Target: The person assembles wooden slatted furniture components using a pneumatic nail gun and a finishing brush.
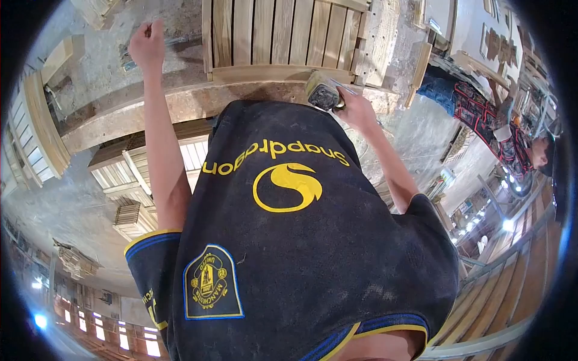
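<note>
A blocky, dark-faced tool is gripped in the right hand; the left hand is curled closed. Slatted wooden panel supported by worn bench.

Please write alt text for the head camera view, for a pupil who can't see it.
A person's right hand grips a blocky tool at the near edge of a slatted wooden panel on a bench; the left hand is curled, apart from the panel. Another person, in a patterned top, is to the right.
</note>
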`<act>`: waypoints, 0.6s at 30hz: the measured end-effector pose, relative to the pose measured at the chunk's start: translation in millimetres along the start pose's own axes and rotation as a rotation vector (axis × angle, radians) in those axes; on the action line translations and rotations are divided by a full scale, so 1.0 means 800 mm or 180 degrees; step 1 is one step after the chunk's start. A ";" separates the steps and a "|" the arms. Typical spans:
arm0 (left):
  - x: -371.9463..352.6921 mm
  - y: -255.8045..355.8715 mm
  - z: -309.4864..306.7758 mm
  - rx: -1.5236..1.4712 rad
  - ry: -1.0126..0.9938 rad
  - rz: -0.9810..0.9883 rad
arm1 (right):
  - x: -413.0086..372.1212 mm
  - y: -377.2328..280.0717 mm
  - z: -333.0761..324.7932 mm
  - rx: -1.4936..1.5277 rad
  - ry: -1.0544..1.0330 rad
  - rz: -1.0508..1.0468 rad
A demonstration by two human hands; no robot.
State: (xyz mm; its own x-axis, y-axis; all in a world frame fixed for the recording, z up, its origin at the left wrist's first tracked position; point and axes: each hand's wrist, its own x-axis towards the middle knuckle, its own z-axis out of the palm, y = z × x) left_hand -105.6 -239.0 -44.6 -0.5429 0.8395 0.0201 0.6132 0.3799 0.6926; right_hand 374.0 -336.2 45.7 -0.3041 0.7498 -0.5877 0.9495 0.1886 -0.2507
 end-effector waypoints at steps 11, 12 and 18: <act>-0.005 0.012 -0.006 -0.0209 0.0062 0.0090 | -0.010 0.001 -0.016 0.0116 -0.0068 0.0136; -0.004 0.011 -0.006 -0.0175 0.0042 0.0061 | -0.013 0.003 -0.021 0.0178 -0.0084 0.0214; -0.004 0.009 -0.005 -0.0177 0.0016 0.0067 | -0.025 0.081 -0.005 -0.0015 -0.0058 0.0570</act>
State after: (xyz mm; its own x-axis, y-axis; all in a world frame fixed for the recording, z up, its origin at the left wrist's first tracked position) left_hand -101.9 -240.7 -36.9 -0.5331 0.8452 0.0386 0.5917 0.3398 0.7310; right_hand 441.6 -336.4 44.8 -0.1315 0.7601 -0.6363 0.9889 0.0562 -0.1372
